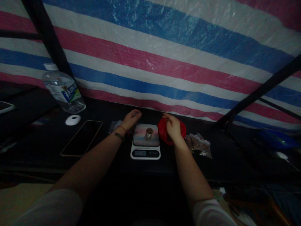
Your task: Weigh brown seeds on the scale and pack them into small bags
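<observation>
A white kitchen scale (145, 143) stands on the black table between my hands. On its plate is a small metal cup (149, 133) filled with brownish bits. My left hand (132, 120), just past the scale's far left corner, has its fingers curled in; what looks like clear plastic glints at them. To the right of the scale sits a red plastic bag (162, 130) with my right hand (173, 126) over it, fingers loosely bent and pointing left past the far edge. The bag's contents are mostly hidden by that hand.
Clear plastic bags (114, 126) lie left of the scale; filled clear bags (199, 145) lie to the right. Further left are a phone (82, 138), a white earbud-style case (72, 120) and a large bottle (64, 91). A striped tarp (150, 66) hangs behind, crossed by dark poles.
</observation>
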{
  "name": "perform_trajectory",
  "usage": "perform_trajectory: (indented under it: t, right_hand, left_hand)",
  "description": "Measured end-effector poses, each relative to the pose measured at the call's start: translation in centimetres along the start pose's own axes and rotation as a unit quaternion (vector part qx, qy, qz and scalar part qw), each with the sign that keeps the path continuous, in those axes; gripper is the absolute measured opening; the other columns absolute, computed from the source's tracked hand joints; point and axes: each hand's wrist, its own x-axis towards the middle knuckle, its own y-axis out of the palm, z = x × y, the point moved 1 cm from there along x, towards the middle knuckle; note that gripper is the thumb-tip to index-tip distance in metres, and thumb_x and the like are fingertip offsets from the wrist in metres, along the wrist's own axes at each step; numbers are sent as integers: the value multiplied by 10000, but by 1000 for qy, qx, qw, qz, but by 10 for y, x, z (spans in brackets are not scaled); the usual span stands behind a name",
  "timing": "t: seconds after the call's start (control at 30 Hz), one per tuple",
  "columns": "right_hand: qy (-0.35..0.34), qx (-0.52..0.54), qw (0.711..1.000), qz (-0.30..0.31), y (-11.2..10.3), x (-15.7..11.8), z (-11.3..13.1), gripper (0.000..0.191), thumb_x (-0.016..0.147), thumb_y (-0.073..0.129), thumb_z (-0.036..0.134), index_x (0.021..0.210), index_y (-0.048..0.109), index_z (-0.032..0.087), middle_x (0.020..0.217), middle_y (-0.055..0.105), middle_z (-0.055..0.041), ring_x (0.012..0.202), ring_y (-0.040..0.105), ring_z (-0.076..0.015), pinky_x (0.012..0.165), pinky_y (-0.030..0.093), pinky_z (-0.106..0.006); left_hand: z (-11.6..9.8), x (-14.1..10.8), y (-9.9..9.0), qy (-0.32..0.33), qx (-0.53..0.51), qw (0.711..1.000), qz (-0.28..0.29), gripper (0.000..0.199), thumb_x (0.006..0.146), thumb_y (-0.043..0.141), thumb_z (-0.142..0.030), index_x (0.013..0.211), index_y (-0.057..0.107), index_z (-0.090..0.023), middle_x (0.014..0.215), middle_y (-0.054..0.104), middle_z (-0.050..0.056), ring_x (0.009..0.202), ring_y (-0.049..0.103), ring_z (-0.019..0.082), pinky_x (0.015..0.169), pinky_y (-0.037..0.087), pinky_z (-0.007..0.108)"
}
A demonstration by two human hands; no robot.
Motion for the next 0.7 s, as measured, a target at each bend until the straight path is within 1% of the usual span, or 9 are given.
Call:
perform_trajectory:
  t: [0.13,0.27,0.33,0.47,0.53,0.6,0.63,0.7]
  right_hand:
    - [-16,-14,1000,-17,4,0,-5,424,793,375,69,1069,677,177,1084,683,-76,1034,606,-187,974,442,-331]
    - [-24,-33,999,-9,3,-1,-4,396,794,383,74,1010,695,186,1055,683,-71,1023,601,-192,958,450,-324]
    - [-28,-38,999,1,4,-2,-2,393,793,380,70,992,697,187,1031,685,-68,1006,604,-190,942,457,-314]
    - [-50,-32,998,7,3,-2,0,385,781,382,64,975,697,171,994,688,-70,976,607,-187,915,463,-299]
    - [-32,-52,998,1,-2,0,-4,369,785,381,71,940,701,171,977,691,-70,967,607,-189,917,457,-300]
    - [11,-95,995,9,-11,3,-13,346,801,382,92,892,705,177,958,695,-67,953,610,-189,920,448,-298]
    - [34,-119,992,27,-16,4,-18,333,809,391,107,878,708,180,960,699,-65,950,613,-188,919,444,-292]
    - [71,-159,979,101,-24,5,-29,294,816,435,143,898,715,181,993,706,-65,956,621,-188,908,439,-277]
  left_hand:
    - [4,1,0,1,13,1000,6,390,731,622,-503,958,635,-185,911,665,52,797,607,177,774,471,305]
    - [6,1,0,14,37,999,12,386,737,622,-481,991,649,-191,993,674,68,882,616,198,831,469,330]
    - [4,0,1,13,44,999,22,402,731,631,-475,1011,654,-188,1025,675,78,926,616,211,865,462,344]
    - [-5,-3,1,-11,57,998,36,468,699,664,-471,1058,653,-170,1065,672,98,979,612,239,908,447,371]
    - [-9,-5,1,-14,70,997,37,478,693,672,-460,1072,653,-169,1066,673,97,974,613,247,905,448,382]
    - [-11,-5,0,-9,74,996,41,466,692,677,-449,1068,655,-174,1044,678,87,953,617,245,889,457,380]
    - [-11,-5,0,-6,74,996,45,458,691,678,-445,1061,655,-177,1029,680,81,944,620,242,881,462,376]
    - [-9,-5,0,-2,79,996,50,442,690,677,-444,1044,655,-180,1003,682,73,932,623,237,870,467,371]
